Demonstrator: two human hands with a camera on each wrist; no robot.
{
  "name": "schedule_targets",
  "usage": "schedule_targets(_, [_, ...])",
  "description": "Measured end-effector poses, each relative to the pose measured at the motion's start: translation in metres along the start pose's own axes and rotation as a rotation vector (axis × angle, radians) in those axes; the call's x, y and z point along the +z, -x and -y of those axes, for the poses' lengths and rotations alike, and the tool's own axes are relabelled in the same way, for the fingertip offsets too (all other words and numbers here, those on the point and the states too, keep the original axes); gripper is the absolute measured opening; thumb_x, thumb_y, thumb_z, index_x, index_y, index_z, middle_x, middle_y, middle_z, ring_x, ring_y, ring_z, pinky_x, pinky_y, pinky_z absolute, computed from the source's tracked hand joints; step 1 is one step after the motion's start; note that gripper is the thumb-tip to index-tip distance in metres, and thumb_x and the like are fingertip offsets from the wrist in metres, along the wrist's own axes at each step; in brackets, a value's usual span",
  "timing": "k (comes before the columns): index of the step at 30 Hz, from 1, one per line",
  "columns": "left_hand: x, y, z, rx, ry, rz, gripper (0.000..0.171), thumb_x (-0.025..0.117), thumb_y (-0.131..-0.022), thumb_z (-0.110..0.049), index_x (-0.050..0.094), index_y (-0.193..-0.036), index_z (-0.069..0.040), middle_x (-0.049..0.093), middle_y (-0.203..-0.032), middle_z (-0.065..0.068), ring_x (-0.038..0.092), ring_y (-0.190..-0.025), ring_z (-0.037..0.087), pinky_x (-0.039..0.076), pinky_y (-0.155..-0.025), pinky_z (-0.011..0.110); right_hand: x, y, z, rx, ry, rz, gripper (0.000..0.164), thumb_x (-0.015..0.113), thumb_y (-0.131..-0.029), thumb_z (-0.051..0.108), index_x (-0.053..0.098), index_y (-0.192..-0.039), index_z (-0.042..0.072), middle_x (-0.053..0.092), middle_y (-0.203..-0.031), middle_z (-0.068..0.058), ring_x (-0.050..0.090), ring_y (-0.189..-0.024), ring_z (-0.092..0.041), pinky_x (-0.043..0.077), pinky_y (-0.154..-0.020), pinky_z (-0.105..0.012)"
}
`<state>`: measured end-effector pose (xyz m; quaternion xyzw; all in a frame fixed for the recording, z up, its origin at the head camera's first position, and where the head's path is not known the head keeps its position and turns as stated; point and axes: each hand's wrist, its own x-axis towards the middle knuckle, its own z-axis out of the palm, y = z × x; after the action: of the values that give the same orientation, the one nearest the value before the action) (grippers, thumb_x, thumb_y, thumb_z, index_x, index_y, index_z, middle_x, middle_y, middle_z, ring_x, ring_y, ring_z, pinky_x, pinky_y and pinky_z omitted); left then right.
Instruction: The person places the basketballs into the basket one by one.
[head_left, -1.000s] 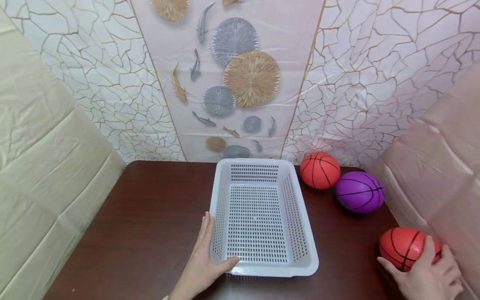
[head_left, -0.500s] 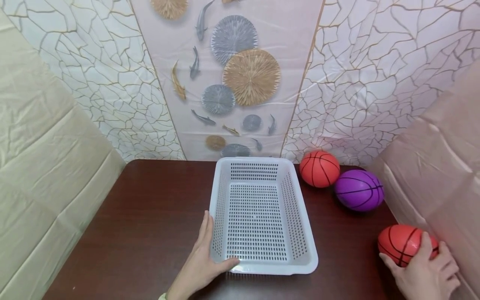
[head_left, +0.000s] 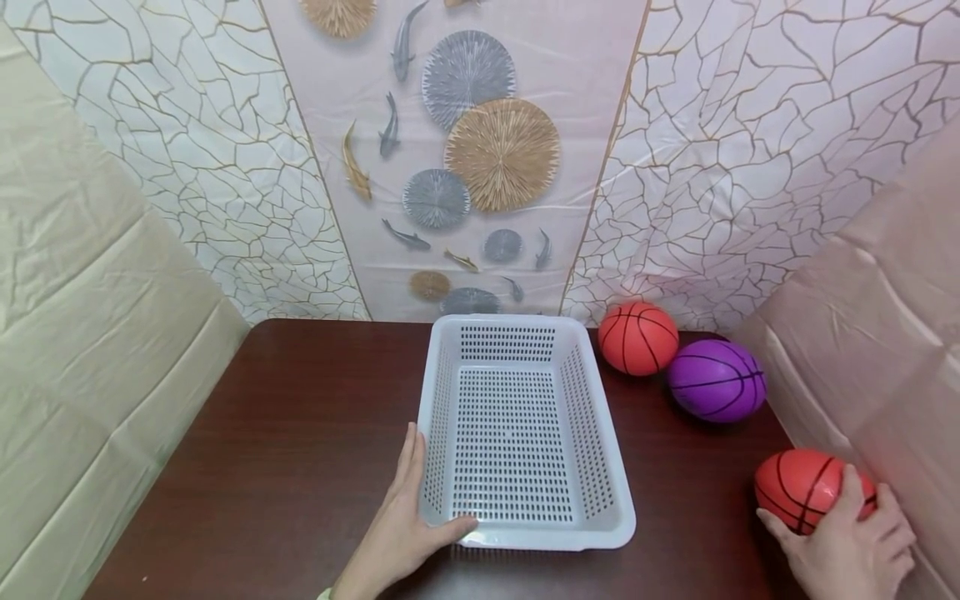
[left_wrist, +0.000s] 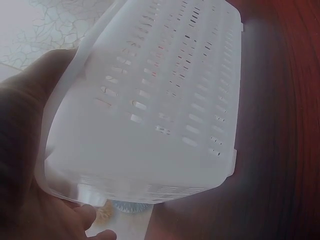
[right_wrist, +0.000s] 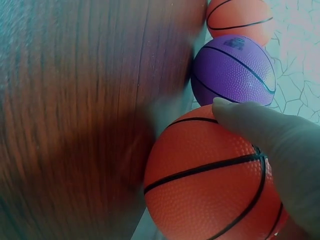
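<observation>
In the head view my left hand [head_left: 411,508] holds the near left corner of a pale plastic basket [head_left: 622,500]. Its fingers lie along the outer left side and the thumb rests on the front rim. The left wrist view shows the slotted basket wall [left_wrist: 135,150] close up beside that hand. At the far right, my right hand [head_left: 851,533] grips a small red toy basketball [head_left: 795,487] with black lines. In the right wrist view the thumb [right_wrist: 260,122] lies over the ball's top; the other fingers are mostly hidden there.
A purple toy basketball [head_left: 716,381] and another red one [head_left: 638,337] sit at the back right of the dark wooden table [head_left: 300,433]. A padded beige panel [head_left: 862,333] borders the right side, and a patterned backdrop [head_left: 480,250] stands behind.
The view has shifted very slightly. Both hands stay where they were, one on the basket corner and one on the near red basketball.
</observation>
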<state>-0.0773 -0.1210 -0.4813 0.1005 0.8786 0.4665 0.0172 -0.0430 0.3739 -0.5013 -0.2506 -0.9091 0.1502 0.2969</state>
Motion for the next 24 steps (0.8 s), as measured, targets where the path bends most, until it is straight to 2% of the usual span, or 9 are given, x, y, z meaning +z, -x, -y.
schedule_targets(7, [0.0, 0.001, -0.001, -0.006, 0.01, 0.002, 0.127, 0.081, -0.069, -0.058, 0.0, -0.157, -0.016, -0.012, -0.161, -0.012, 0.008, -0.145, 0.025, 0.025, -0.109, 0.057, -0.001, 0.0, 0.0, -0.001, -0.02, -0.011, 0.117, 0.09, -0.05, 0.023, 0.029, -0.148, 0.01, 0.026, -0.139, -0.033, 0.026, -0.116, -0.062, 0.022, -0.08, -0.073])
schedule_targets(13, [0.0, 0.001, -0.001, -0.004, 0.01, -0.002, 0.127, 0.081, -0.069, -0.058, -0.001, -0.157, -0.017, -0.012, -0.161, -0.013, 0.009, -0.145, 0.025, 0.026, -0.109, 0.058, -0.003, -0.001, 0.006, -0.024, -0.06, -0.052, 0.116, 0.09, -0.048, 0.028, 0.032, -0.147, 0.012, 0.03, -0.135, -0.033, 0.028, -0.112, -0.063, 0.022, -0.077, -0.072])
schedule_targets(20, [0.0, 0.001, -0.002, -0.003, 0.001, -0.002, 0.126, 0.081, -0.069, -0.057, -0.001, -0.157, -0.017, -0.012, -0.161, -0.012, 0.01, -0.145, 0.026, 0.027, -0.108, 0.058, -0.011, -0.007, 0.024, -0.039, -0.136, -0.043, 0.118, 0.091, -0.048, 0.028, 0.032, -0.149, 0.015, 0.03, -0.139, -0.031, 0.027, -0.114, -0.063, 0.02, -0.082, -0.074])
schedule_targets(24, [-0.001, 0.001, -0.002, -0.007, 0.002, 0.001, 0.126, 0.08, -0.07, -0.057, 0.0, -0.157, -0.016, -0.012, -0.161, -0.011, 0.01, -0.145, 0.028, 0.027, -0.107, 0.06, -0.015, -0.008, 0.038, -0.087, -0.201, -0.065, 0.118, 0.092, -0.047, 0.028, 0.034, -0.148, 0.015, 0.031, -0.137, -0.032, 0.028, -0.111, -0.062, 0.02, -0.081, -0.072])
